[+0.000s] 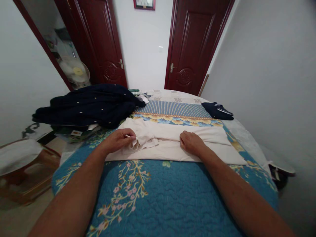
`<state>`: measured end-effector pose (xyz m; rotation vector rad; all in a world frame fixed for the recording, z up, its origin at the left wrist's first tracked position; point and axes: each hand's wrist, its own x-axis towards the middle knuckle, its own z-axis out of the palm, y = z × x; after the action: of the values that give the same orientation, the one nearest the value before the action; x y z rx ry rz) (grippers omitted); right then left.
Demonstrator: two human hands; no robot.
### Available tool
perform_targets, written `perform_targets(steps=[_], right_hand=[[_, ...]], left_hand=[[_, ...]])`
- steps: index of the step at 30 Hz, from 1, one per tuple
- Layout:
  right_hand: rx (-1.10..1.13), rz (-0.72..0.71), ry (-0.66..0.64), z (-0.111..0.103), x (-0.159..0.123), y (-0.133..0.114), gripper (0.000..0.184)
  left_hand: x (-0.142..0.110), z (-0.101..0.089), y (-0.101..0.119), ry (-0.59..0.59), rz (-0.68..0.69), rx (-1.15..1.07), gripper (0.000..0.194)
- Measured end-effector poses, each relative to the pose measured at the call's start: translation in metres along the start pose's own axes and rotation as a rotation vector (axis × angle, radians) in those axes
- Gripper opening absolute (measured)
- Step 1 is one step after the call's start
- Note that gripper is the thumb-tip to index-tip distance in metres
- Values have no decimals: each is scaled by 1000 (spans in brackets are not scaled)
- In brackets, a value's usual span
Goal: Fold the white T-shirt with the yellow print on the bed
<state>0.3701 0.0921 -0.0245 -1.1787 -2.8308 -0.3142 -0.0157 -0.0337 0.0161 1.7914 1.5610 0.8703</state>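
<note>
Left hand (pixel 116 141): fingers (pixel 132 139) curled in, pinching the bunched end of a folded cream cloth (pixel 172 140). Right hand (pixel 191 143): fingers together, slightly curled, lying on the cloth's top fold; can't tell if gripping. Cloth sits under both hands on a blue floral quilt (pixel 158 200). Dark navy garment (pixel 86 105) lies beyond the left hand.

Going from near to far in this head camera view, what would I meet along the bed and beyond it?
Blue quilted bedcover → cream cloth → blue striped band → beige patterned end of the bedcover → dark red door
</note>
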Motion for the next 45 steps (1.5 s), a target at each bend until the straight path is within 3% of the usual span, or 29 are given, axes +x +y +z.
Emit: perform_targets(steps=[3, 8, 12, 15, 18, 21, 24, 27, 32, 37, 41, 45], right_hand=[[-15, -11, -10, 2, -1, -2, 18], [-18, 2, -58, 5, -2, -2, 17], [-2, 41, -43, 7, -2, -3, 15], [27, 39, -37, 11, -3, -2, 13], [56, 33, -35, 16, -2, 0, 11], [71, 48, -36, 18, -2, 2, 12], [80, 44, -36, 17, -1, 1, 13], [94, 43, -37, 13, -2, 0, 13], [140, 100, 25, 4, -5, -7, 15], [284, -33, 279, -12, 2, -41, 25], [429, -190, 311, -25, 21, -88, 22], [473, -198, 313, -24, 47, -126, 29]], left_hand=[[-3, 2, -3, -76, -26, 44, 37], [0, 9, -7, 2, -22, 133, 44], [1, 25, 2, 32, 80, 332, 59], [4, 42, 9, 7, 200, 511, 45], [8, 54, 10, 61, 194, 598, 27], [12, 53, 7, 194, 154, 463, 23], [12, 44, 1, 306, 46, 172, 29], [11, 37, -4, 310, -122, -90, 39], [13, 35, -7, 304, -161, -217, 41], [15, 36, -9, 342, -76, -192, 41], [17, 38, -14, 260, -10, -266, 41], [17, 42, -16, 229, 31, -293, 42]])
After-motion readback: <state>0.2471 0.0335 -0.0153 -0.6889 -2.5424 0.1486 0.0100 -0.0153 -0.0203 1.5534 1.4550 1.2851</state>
